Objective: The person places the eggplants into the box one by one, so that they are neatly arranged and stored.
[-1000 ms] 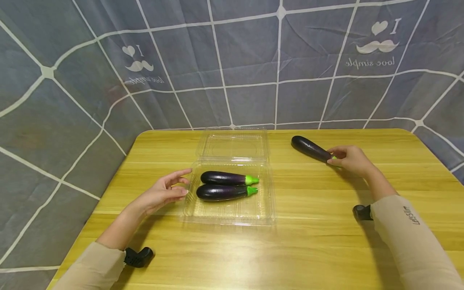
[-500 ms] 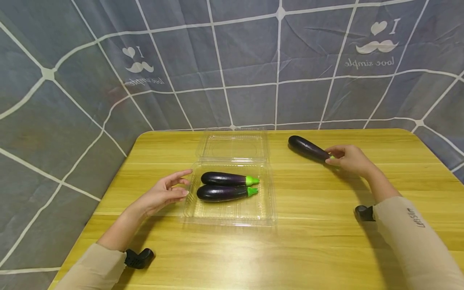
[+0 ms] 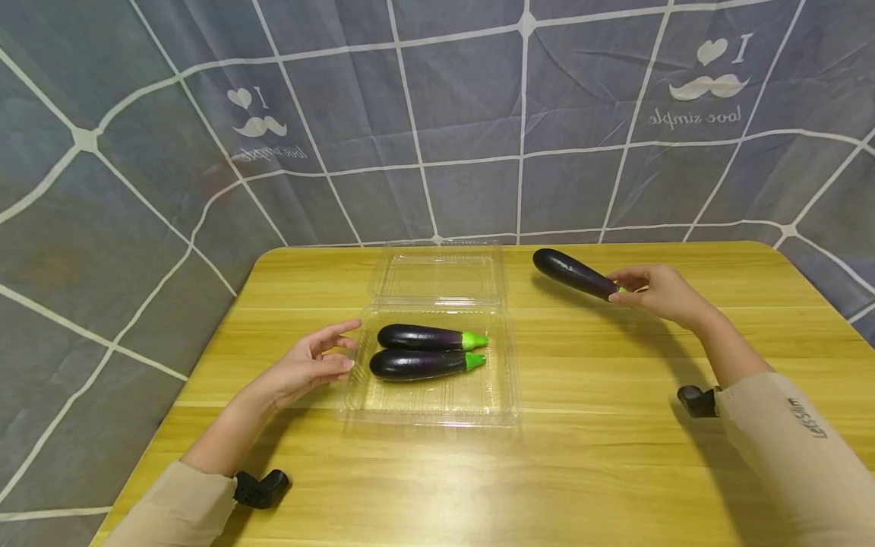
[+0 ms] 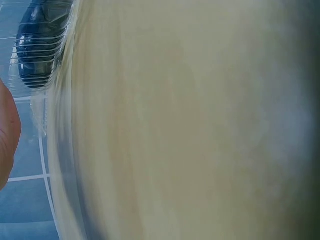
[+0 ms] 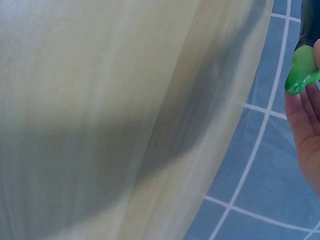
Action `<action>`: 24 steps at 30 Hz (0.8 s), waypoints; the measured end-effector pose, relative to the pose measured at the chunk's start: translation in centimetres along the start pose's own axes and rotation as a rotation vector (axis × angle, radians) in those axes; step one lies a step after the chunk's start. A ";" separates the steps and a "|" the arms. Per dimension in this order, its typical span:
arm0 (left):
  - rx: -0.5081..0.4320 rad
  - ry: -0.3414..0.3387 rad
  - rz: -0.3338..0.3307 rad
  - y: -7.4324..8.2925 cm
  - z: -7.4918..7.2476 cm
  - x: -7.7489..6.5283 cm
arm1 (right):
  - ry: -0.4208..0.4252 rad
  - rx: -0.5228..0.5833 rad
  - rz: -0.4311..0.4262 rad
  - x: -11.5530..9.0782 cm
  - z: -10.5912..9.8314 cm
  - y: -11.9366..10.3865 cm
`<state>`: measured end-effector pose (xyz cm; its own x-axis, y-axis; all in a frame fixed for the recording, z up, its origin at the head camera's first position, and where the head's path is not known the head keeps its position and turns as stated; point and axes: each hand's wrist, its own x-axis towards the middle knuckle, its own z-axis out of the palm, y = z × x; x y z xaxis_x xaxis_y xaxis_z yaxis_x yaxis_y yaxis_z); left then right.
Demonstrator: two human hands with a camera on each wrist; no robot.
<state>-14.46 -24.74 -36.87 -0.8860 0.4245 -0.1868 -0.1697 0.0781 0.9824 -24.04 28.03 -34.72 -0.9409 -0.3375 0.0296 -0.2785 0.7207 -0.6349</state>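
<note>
My right hand (image 3: 666, 295) pinches a dark purple eggplant (image 3: 573, 273) near its green stem end, and the fruit's blunt end points up to the left, over its own shadow. In the right wrist view the green stem (image 5: 301, 70) shows beside the fingers. Two more eggplants, an upper one (image 3: 420, 336) and a lower one (image 3: 417, 365), lie side by side in a clear plastic clamshell box (image 3: 437, 403), green stems to the right. My left hand (image 3: 304, 365) is at the box's left wall, fingers relaxed and apart, holding nothing.
The box's clear lid (image 3: 437, 275) lies folded back towards the far edge of the wooden table (image 3: 588, 471). A grey curtain (image 3: 472, 99) with white lines hangs behind and to the left of the table.
The right hand has raised the eggplant off the table and shifted it a little to the left and away. The left hand and the box stay put.
</note>
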 end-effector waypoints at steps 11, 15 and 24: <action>0.015 0.002 -0.003 0.1 -0.1 0.0 | -0.032 0.032 -0.024 -0.2 -0.4 -2.2; 0.021 0.006 -0.003 0.2 -0.2 0.0 | -0.029 0.020 -0.087 -0.1 -0.3 -3.3; 0.016 0.002 -0.010 0.2 0.0 0.0 | -0.053 0.020 -0.141 -0.2 0.5 -4.9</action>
<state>-14.49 -24.73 -36.62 -0.8849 0.4221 -0.1970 -0.1720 0.0970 0.9803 -22.38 24.25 -31.96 -0.8808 -0.4668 0.0791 -0.4031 0.6519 -0.6423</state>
